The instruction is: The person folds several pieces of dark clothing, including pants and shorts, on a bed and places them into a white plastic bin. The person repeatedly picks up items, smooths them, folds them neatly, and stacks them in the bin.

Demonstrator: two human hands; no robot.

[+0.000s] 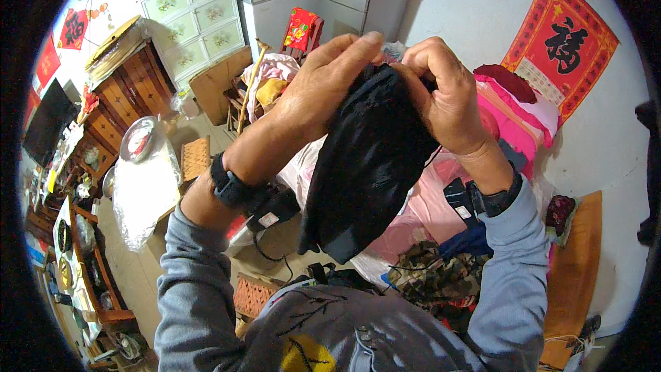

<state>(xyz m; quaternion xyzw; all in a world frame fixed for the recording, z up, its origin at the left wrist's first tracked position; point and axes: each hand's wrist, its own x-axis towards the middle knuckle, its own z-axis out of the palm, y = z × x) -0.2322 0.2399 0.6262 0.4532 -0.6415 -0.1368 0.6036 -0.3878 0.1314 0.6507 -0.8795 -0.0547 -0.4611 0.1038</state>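
A piece of black cloth [369,165], perhaps a folded garment, hangs before my chest from both hands. My left hand [338,70] grips its upper left edge, thumb and fingers together at the top. Across from it, my right hand [444,90] pinches the upper right corner with bent fingers. The two hands are a short way apart at the cloth's top edge. Below them the cloth falls in loose folds and hides part of the bed. A black strap [230,183] circles my left wrist, and another dark strap [498,196] is on my right.
Pink bedding [434,201] and camouflage clothing [439,274] lie on the bed. Folded quilts [516,108] are stacked by the wall, near a wooden bed board [576,268]. Leftward stand a plastic-covered table [147,186], woven stools [195,159] and a wooden walking stick [250,88].
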